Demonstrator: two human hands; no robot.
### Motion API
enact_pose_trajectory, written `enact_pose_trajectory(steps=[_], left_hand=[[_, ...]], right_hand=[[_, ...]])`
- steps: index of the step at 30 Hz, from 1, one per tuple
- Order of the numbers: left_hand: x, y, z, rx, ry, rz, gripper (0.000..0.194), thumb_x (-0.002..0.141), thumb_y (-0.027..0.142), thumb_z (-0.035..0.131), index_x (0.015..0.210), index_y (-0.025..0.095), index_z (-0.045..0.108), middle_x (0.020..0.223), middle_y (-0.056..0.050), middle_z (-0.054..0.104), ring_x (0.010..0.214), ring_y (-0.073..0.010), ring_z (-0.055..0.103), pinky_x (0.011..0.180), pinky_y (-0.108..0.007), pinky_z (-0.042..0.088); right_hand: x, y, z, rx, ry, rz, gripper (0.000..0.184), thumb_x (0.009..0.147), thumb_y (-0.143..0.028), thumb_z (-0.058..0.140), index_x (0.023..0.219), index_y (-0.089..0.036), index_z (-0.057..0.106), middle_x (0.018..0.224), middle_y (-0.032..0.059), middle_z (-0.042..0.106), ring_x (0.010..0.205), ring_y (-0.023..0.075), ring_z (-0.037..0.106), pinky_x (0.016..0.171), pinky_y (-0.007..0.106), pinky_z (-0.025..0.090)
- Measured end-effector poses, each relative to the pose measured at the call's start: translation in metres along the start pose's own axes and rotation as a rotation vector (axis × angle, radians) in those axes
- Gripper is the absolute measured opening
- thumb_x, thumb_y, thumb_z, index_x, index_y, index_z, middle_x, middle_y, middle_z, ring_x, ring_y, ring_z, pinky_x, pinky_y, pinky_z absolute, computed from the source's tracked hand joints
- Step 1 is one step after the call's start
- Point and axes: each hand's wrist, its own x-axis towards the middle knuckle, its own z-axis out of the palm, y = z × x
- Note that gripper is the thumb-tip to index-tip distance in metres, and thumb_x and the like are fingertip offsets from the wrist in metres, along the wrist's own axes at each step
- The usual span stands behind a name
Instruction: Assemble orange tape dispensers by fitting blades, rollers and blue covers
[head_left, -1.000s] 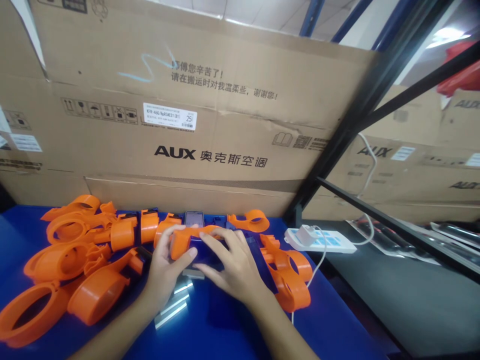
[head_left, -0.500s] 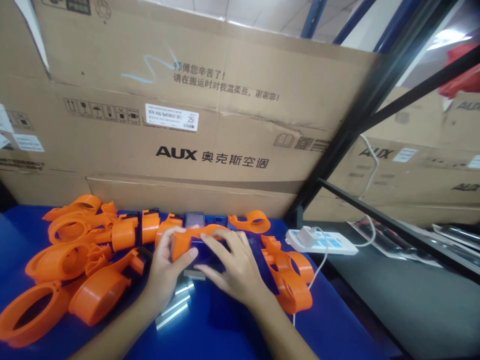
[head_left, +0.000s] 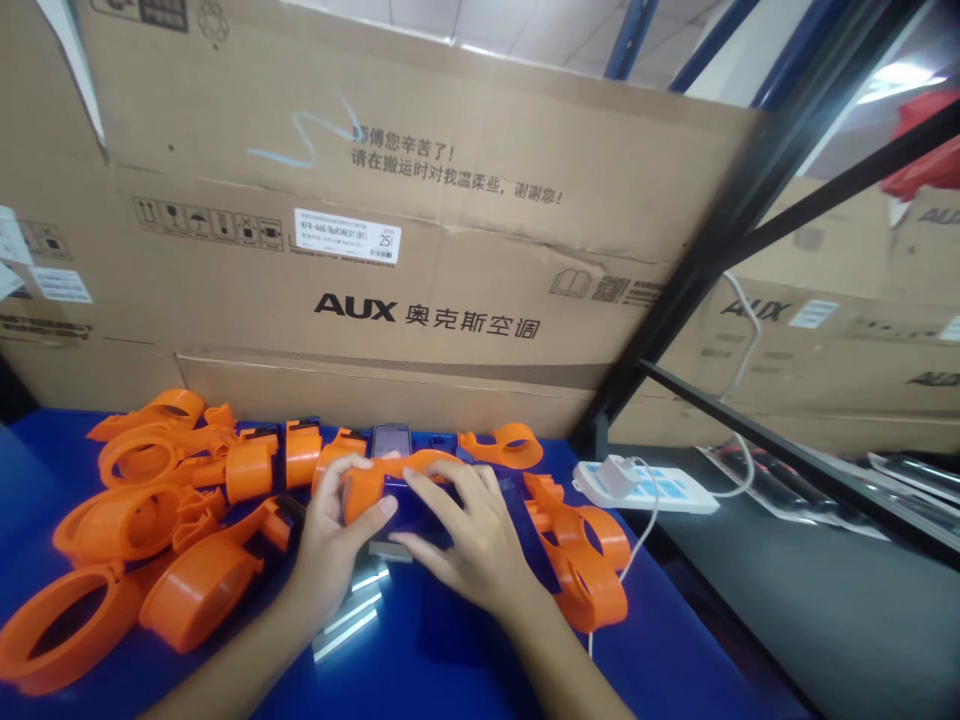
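Printed brown cardboard (head_left: 420, 265) behind a glossy blue table (head_left: 660, 640). Left of the held orange piece (head_left: 363, 494), a cluster of smooth, looped plastic pieces (head_left: 191, 605); right of it, more orange loops (head_left: 600, 605), then a white power strip (head_left: 686, 492). Held over the table between both hands, smooth-sided. Seemingly a steadying or handling step, calling next for an even two-handed grip. With the left hand (head_left: 331, 535), closed fingers around one end; with the right hand (head_left: 486, 540), half-curled fingers over the top, hold impossible to tell.

Glossy blue tabletop (head_left: 427, 640), orange ring-shaped parts (head_left: 191, 595) crowding its left, more at right, phone-like device (head_left: 392, 440) at back
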Motion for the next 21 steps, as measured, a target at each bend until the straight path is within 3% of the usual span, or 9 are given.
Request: enact_pose_trajectory(steps=[6, 9, 15, 18, 21], left_hand=[[-0.002, 0.002, 0.005, -0.041, 0.038, -0.019, 0.052, 0.072, 0.025, 0.089, 0.117, 0.029, 0.064, 0.115, -0.001, 0.069, 0.1, -0.0203, 0.069, 0.09, -0.032, 0.055], [-0.001, 0.006, 0.009, -0.176, 0.038, -0.101, 0.049, 0.076, 0.023, 0.087, 0.119, 0.027, 0.063, 0.117, -0.003, 0.071, 0.103, -0.0208, 0.07, 0.091, -0.033, 0.056], [0.009, 0.007, 0.008, -0.431, 0.087, -0.248, 0.028, 0.082, 0.019, 0.082, 0.107, 0.021, 0.069, 0.109, -0.005, 0.074, 0.093, -0.0176, 0.071, 0.081, -0.029, 0.06], [0.01, 0.009, 0.005, -0.465, 0.029, -0.328, 0.024, 0.091, 0.031, 0.073, 0.11, 0.018, 0.07, 0.105, -0.01, 0.075, 0.088, -0.0207, 0.072, 0.076, -0.032, 0.061], [0.007, 0.012, 0.004, -0.484, -0.07, -0.381, 0.037, 0.096, 0.048, 0.062, 0.112, 0.015, 0.07, 0.099, -0.014, 0.075, 0.087, -0.0267, 0.072, 0.072, -0.038, 0.061]], right_hand=[[0.002, -0.002, -0.001, 0.005, -0.027, 0.017, 0.057, 0.091, -0.044, 0.075, 0.14, -0.021, 0.057, 0.128, 0.0156, 0.067, 0.115, 0.0302, 0.065, 0.088, 0.047, 0.052], [0.002, -0.001, -0.002, 0.02, -0.052, 0.053, 0.065, 0.089, -0.046, 0.076, 0.145, -0.021, 0.053, 0.132, 0.0163, 0.065, 0.12, 0.0314, 0.063, 0.096, 0.05, 0.051], [0.001, 0.006, -0.008, 0.036, -0.019, 0.126, 0.063, 0.089, -0.04, 0.075, 0.146, -0.024, 0.053, 0.139, 0.0165, 0.06, 0.128, 0.0344, 0.058, 0.104, 0.055, 0.049], [0.002, 0.008, -0.01, 0.114, 0.014, 0.211, 0.061, 0.088, -0.04, 0.076, 0.145, -0.026, 0.056, 0.135, 0.0143, 0.062, 0.122, 0.0322, 0.063, 0.102, 0.052, 0.052], [0.004, 0.01, -0.011, 0.224, 0.077, 0.352, 0.05, 0.089, -0.039, 0.074, 0.136, -0.026, 0.063, 0.129, 0.0117, 0.067, 0.117, 0.0293, 0.066, 0.1, 0.046, 0.055]])
